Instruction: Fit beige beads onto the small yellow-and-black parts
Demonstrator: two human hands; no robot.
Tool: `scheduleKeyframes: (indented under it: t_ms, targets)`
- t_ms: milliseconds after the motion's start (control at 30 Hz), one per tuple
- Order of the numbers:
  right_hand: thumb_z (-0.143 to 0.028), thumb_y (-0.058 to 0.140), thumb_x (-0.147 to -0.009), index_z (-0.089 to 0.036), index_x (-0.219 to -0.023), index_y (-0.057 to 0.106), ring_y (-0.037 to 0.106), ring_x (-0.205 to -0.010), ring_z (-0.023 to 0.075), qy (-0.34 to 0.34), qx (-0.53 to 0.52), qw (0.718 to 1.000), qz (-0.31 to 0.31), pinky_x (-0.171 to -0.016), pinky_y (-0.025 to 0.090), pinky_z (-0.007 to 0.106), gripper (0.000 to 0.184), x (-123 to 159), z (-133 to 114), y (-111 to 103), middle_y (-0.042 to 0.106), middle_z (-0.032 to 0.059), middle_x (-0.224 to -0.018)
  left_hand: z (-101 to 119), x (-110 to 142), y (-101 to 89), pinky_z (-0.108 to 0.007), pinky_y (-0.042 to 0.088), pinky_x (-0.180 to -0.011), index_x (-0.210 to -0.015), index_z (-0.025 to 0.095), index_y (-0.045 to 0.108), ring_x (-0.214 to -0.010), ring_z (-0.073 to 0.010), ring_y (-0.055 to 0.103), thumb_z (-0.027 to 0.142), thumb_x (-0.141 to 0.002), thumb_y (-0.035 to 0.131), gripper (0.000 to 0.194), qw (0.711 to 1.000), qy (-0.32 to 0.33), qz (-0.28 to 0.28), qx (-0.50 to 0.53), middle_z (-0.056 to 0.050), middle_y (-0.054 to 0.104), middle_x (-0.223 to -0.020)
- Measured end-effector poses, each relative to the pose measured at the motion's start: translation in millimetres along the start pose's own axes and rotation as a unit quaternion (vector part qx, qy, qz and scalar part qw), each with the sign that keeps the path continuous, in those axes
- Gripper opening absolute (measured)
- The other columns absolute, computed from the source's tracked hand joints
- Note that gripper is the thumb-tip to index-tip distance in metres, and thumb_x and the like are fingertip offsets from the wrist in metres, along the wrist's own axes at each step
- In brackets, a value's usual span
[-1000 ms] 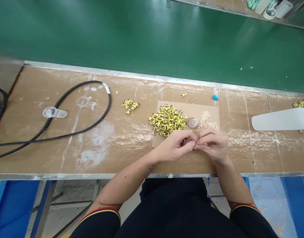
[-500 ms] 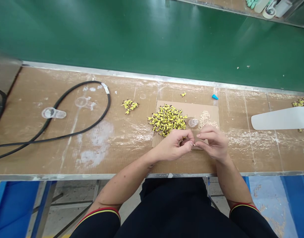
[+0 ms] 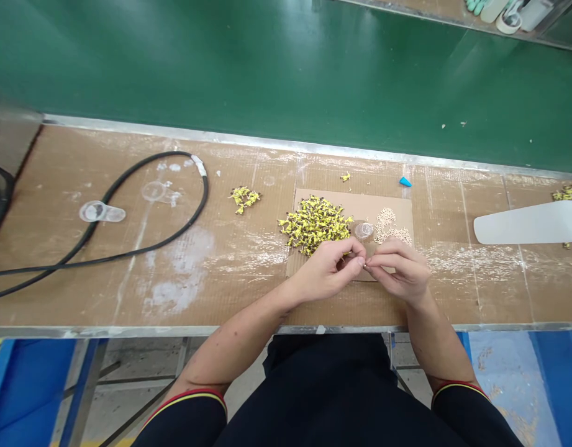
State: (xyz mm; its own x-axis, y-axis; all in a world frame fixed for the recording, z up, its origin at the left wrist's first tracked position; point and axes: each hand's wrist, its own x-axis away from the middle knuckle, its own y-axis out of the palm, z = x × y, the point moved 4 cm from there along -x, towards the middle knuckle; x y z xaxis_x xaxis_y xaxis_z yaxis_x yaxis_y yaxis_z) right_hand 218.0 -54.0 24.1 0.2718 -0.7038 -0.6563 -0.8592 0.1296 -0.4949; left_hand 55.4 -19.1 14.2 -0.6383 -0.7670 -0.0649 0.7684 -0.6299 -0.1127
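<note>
My left hand (image 3: 330, 270) and my right hand (image 3: 400, 268) meet fingertip to fingertip over a cardboard sheet (image 3: 355, 202) near the bench's front edge. Both are closed in a pinch. The left one holds a small yellow and black part; what the right one pinches is too small to name. Just beyond my fingers lie a heap of yellow and black parts (image 3: 315, 225), a small clear round cap (image 3: 364, 231) and a scatter of tiny beige beads (image 3: 392, 226).
A black cable (image 3: 141, 205) loops across the left of the brown bench. Near it lies a clear plastic piece (image 3: 100, 213). A smaller yellow cluster (image 3: 245, 198), a blue bit (image 3: 405, 182) and a white flat blade (image 3: 528, 224) also lie there. A green conveyor belt (image 3: 286, 74) runs behind.
My hands have shifted slightly away from me, towards the heap. My fingertips parted a little half a second ago and now touch again.
</note>
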Motion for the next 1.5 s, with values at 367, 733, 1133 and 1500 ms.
scheduleKeyframes:
  t_ms: [367,733,1133,1500]
  targets:
    - [-0.009,0.069,-0.086,-0.023,-0.093,0.067,0.06,-0.065,0.0139,0.011,0.01,1.0,0.004,-0.058,0.053,0.028,0.016,-1.4,-1.9,0.9,0.065,0.0007,-0.081,3.6,5.5,-0.4,-0.022,0.04,-0.057,-0.086,0.017,0.063,-0.058,-0.0091,0.049,0.02,-0.096,0.055,0.013,0.985,0.125,0.07,-0.095,0.002,0.059,-0.069]
    - [-0.01,0.069,-0.085,-0.025,-0.093,0.069,0.061,-0.064,0.0151,0.016,0.011,1.0,0.012,-0.057,0.052,0.03,0.018,-2.1,-1.0,0.1,0.065,0.0008,-0.079,4.4,4.0,-3.3,-0.023,0.043,-0.059,-0.087,0.018,0.069,-0.059,-0.0107,0.054,0.03,-0.1,0.059,0.019,0.989,0.096,0.054,-0.103,0.001,0.064,-0.069]
    - [-0.022,0.063,-0.096,-0.023,-0.075,0.067,0.055,-0.06,0.0174,0.093,-0.162,0.98,-0.068,-0.056,0.046,0.036,0.022,5.2,19.3,-68.0,0.057,0.0012,-0.064,-4.1,6.2,-43.5,-0.027,0.04,-0.058,-0.082,0.018,0.065,-0.059,-0.0116,0.048,0.048,-0.103,0.051,0.039,0.98,0.041,0.193,0.012,0.0,0.058,-0.068]
    - [-0.024,0.059,-0.102,-0.021,-0.096,0.075,0.067,-0.077,0.0164,0.11,0.113,0.923,-0.352,-0.064,0.047,0.029,0.017,18.1,36.3,-2.6,0.073,0.0039,-0.087,2.1,2.8,-38.3,-0.023,0.039,-0.056,-0.077,0.017,0.063,-0.057,-0.0101,0.05,0.034,-0.1,0.053,0.03,0.982,0.058,0.162,-0.077,0.001,0.059,-0.063]
